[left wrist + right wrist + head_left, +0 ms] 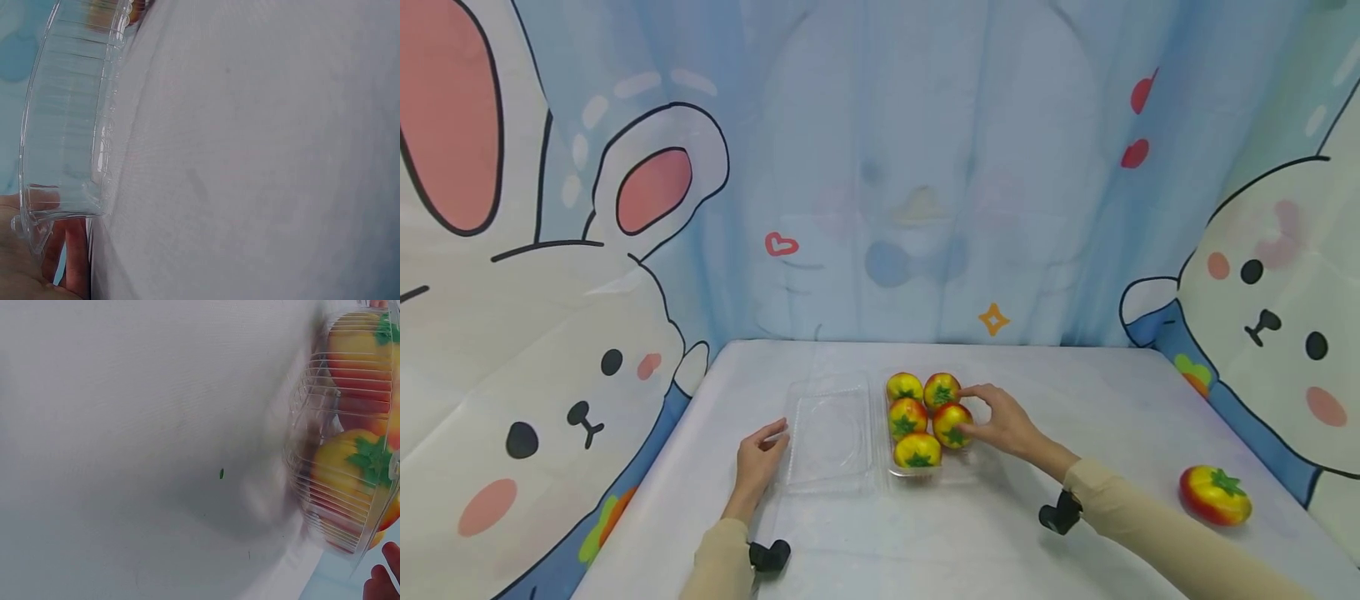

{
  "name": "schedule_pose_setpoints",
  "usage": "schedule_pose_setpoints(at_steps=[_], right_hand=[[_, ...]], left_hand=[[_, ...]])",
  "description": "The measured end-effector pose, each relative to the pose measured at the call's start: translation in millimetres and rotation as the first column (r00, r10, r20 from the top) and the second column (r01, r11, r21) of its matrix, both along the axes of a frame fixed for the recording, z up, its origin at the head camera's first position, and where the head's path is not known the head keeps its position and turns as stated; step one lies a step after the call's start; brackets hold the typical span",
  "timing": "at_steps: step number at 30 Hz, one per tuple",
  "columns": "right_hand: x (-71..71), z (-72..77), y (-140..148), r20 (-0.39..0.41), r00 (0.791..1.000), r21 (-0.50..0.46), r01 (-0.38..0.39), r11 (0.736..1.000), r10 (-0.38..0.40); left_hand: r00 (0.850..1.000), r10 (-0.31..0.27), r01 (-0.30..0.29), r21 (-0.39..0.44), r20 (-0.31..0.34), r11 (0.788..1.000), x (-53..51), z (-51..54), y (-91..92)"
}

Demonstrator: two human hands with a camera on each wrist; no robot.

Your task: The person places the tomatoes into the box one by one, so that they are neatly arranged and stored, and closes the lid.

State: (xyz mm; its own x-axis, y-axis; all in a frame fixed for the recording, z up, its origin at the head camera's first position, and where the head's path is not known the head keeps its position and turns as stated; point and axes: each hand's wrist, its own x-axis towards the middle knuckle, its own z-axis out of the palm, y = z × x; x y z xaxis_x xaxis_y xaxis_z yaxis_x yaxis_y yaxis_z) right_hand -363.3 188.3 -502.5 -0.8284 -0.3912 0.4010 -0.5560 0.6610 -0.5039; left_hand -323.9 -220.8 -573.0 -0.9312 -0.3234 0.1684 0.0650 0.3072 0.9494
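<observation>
A clear plastic clamshell box stands with its lid [831, 442] folded out to the left. Its base [914, 472] holds several red-and-yellow, persimmon-like fruits [917, 450] with green leafy tops. My left hand [756, 465] is at the lid's left edge; in the left wrist view its fingers [76, 256] show beside and through the clear wall. My right hand [1007, 423] reaches to the base's right side, thumb and fingers spread apart by the two right-hand fruits. Only its fingertips [380, 584] show in the right wrist view, below the box rim.
One more red-and-yellow fruit [1216, 495] lies on the white-covered table [970, 542] at the right, beyond my right sleeve [1150, 525]. A blue curtain [910, 167] with cartoon animals hangs behind the table's back edge and at both sides.
</observation>
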Motion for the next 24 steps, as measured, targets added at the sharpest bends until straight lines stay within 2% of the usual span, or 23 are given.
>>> schedule_pose_setpoints(at_steps=[4,11,16,24], right_hand=[[0.9,-0.3,4,-0.017,1.0,-0.006,-0.005,1.0,0.005],[8.0,4.4,22,-0.025,0.998,0.002,0.058,0.998,-0.058],[13.2,10.7,52,-0.01,0.992,0.018,0.126,0.992,-0.126],[25.9,17.9,114,0.088,0.969,0.054,0.227,0.972,-0.231]], left_hand=[[1.0,-0.001,0.001,-0.007,0.001,1.0,-0.3,-0.2,-1.6],[0.999,-0.008,0.008,0.0,0.044,1.0,2.2,3.0,-0.5],[0.999,0.006,-0.006,0.001,0.034,1.0,4.4,4.2,1.4],[1.0,0.007,-0.007,0.003,0.026,1.0,3.5,4.1,3.6]])
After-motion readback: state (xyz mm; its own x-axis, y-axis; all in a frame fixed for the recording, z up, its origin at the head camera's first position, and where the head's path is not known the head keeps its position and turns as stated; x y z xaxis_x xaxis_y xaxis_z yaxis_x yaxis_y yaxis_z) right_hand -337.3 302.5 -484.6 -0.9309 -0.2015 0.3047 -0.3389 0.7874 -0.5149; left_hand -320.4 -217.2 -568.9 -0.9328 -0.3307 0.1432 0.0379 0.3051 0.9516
